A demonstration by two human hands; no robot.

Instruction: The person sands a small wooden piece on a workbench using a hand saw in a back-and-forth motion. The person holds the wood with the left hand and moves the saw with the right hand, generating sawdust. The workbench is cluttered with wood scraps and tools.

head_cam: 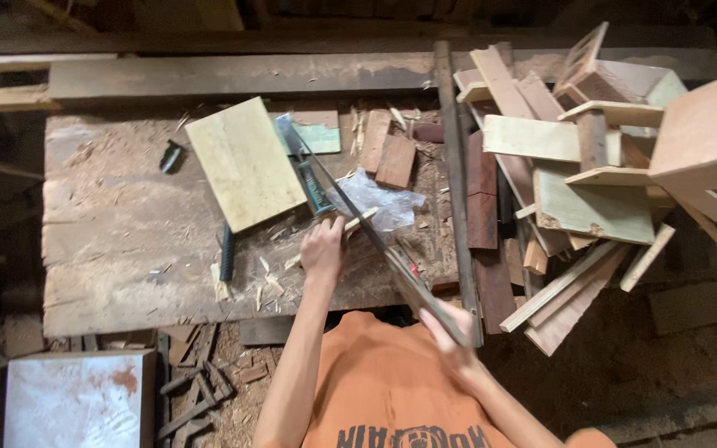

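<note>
A rough, sawdust-strewn bench (118,224) of worn planks is being viewed from above. On its left part a small dark tool (171,157) is lying, and near the front edge a dark ribbed rod (226,252) is resting among pale chips. A flat, pale yellowish board (245,163) is lying tilted at the middle, just beside a teal-handled tool (315,187). A thin pale stick (358,220) is being pinned to the bench by the left hand (324,249), the fingers closed down over it. A long, narrow saw (375,236) is being run diagonally across this stick; its handle is being gripped in the closed right hand (450,336), which is blurred. Crumpled clear plastic (379,199) is lying behind the blade. A long dark bar (458,191) is lying along the bench edge. At the right, offcuts (574,191) of plywood and slats are being kept in a loose heap.
</note>
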